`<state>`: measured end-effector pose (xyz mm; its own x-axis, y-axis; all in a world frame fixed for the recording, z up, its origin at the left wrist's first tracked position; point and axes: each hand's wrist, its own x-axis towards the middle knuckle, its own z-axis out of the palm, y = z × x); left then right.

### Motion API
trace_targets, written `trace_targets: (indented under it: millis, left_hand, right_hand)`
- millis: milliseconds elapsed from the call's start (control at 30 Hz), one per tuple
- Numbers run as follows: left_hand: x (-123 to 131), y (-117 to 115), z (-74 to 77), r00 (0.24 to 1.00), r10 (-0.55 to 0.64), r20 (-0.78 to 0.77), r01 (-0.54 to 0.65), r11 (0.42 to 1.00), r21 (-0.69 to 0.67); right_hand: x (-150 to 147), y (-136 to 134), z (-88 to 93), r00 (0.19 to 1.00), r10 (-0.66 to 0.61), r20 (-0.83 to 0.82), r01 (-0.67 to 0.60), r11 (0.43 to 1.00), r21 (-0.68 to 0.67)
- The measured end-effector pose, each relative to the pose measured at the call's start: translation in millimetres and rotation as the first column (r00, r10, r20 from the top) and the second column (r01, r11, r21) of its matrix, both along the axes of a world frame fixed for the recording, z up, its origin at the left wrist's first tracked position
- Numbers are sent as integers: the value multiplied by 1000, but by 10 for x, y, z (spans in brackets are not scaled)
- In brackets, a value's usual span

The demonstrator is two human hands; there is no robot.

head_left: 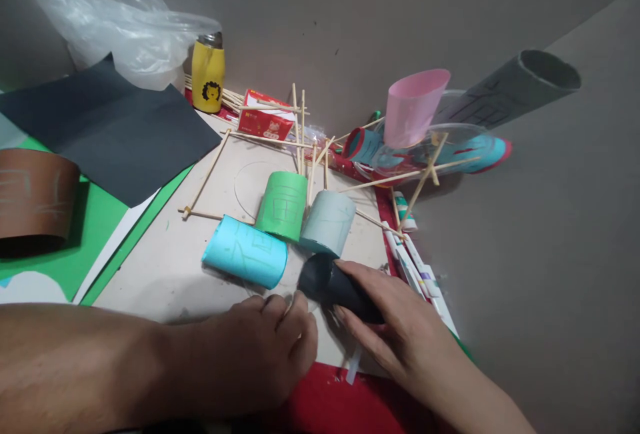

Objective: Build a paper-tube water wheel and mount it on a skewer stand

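My right hand (407, 324) grips a black paper tube (345, 287) near the table's front edge, thumb and fingers on its sides. Close beside it on the left, my left hand (270, 347) has its fingers curled inward in a pinch; what they hold, if anything, is hidden. Just beyond my hands lie a light blue paper tube (245, 252), a green paper tube (283, 206) and a grey-blue paper tube (329, 222), marked with pencil lines. A strip of clear tape (354, 364) hangs below the black tube.
Thin wooden stick frames (205, 177) stand behind the tubes. At right are a pink paper ring (415, 107) and a grey tube (505, 94). Black paper (115, 131), a brown paper ring (37, 201), a yellow bottle (208, 77) and a red box (265, 117) sit left and back.
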<state>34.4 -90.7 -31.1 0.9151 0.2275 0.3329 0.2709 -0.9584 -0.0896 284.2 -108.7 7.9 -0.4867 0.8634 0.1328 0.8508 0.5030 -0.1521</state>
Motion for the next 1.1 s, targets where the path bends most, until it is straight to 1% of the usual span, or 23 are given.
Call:
trace_targets:
  millis: [133, 267, 433, 567, 733, 900, 967, 1033, 1100]
  left_hand:
    - [21, -1, -30, 999, 46, 22, -45, 997, -55]
    - [45, 6, -87, 998, 63, 29, -60, 993, -105]
    - [58, 12, -141, 995, 79, 57, -74, 993, -88]
    - [46, -4, -136, 993, 102, 51, -97, 991, -93]
    - [44, -5, -104, 996, 80, 30, -77, 992, -99]
    - [45, 5, -95, 997, 75, -2, -75, 994, -82]
    - [41, 8, -95, 998, 55, -18, -56, 996, -69]
    - [36, 10, -86, 998, 48, -35, -50, 997, -61]
    - [31, 14, -62, 997, 47, -57, -51, 997, -58]
  right_hand:
    - [13, 15, -17, 1000, 2, 7, -2, 1000, 5]
    - [22, 26, -46, 1000, 14, 18, -13, 1000, -4]
    - [24, 25, -38, 1000, 12, 7, -12, 1000, -12]
    - [11, 22, 0, 1000, 12, 19, -12, 1000, -24]
    - [62, -28, 51, 1000, 2, 16, -2, 999, -32]
    - [196, -114, 162, 993, -103, -58, 103, 995, 7]
    - [244, -177, 193, 976, -183, -116, 186, 982, 17]
    - [287, -277, 184, 932, -289, -219, 306, 951, 44]
    - [326, -406, 133, 868, -371, -331, 414, 908, 69]
